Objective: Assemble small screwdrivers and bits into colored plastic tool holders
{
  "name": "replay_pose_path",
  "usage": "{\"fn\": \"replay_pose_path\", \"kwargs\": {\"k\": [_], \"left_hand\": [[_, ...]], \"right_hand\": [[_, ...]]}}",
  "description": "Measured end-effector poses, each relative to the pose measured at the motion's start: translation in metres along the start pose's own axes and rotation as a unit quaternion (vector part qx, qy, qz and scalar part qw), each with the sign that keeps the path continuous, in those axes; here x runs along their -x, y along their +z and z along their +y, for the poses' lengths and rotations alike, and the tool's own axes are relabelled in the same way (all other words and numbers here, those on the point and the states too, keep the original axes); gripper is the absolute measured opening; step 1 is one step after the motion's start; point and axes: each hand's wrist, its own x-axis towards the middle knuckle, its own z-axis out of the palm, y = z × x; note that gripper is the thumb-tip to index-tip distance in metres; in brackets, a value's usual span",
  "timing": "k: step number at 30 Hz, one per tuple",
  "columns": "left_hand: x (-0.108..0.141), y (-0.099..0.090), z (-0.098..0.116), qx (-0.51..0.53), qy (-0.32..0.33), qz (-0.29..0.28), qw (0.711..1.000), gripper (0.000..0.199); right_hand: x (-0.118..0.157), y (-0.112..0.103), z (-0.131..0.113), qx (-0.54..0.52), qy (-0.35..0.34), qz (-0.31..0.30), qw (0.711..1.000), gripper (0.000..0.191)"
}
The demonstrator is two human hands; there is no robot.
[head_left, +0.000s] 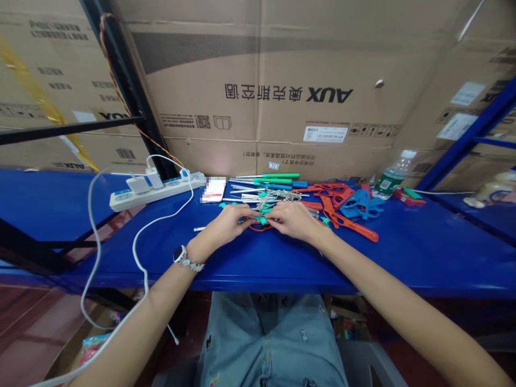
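My left hand and my right hand meet over the middle of the blue table, fingers pinched from both sides on a small green plastic piece. My fingers cover much of it, so its full shape is hidden. Just beyond my hands lies a pile of metal-shafted screwdrivers, among them a green-handled screwdriver. To the right of my right hand are red plastic gun-shaped parts and blue plastic parts. Something red and thin shows under my fingertips.
A white power strip with plugs lies at the left, its white cable hanging over the front edge. A pale card-like item lies near it. A plastic bottle stands back right. Cardboard boxes wall off the back.
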Motion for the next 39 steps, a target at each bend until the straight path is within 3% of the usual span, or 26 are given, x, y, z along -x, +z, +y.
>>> {"fn": "replay_pose_path", "kwargs": {"k": [5, 11, 19, 31, 39], "left_hand": [[0.002, -0.006, -0.002, 0.007, -0.040, -0.008, 0.999, 0.017], [0.002, -0.005, -0.007, 0.025, -0.077, -0.015, 0.997, 0.013], [0.001, 0.000, -0.008, 0.025, -0.077, -0.011, 0.997, 0.015], [-0.006, 0.006, -0.012, -0.006, -0.073, -0.027, 0.997, 0.016], [-0.005, 0.012, -0.011, 0.007, -0.067, -0.001, 0.998, 0.016]], "right_hand": [[0.016, -0.004, -0.008, -0.013, 0.042, 0.035, 0.998, 0.033], [0.038, -0.004, -0.016, 0.025, 0.031, -0.051, 0.998, 0.032], [0.032, 0.000, -0.021, 0.030, 0.042, -0.073, 0.996, 0.030], [0.033, 0.002, -0.015, -0.029, 0.041, -0.049, 0.998, 0.027], [0.034, 0.003, -0.010, -0.060, 0.035, -0.039, 0.997, 0.028]]}}
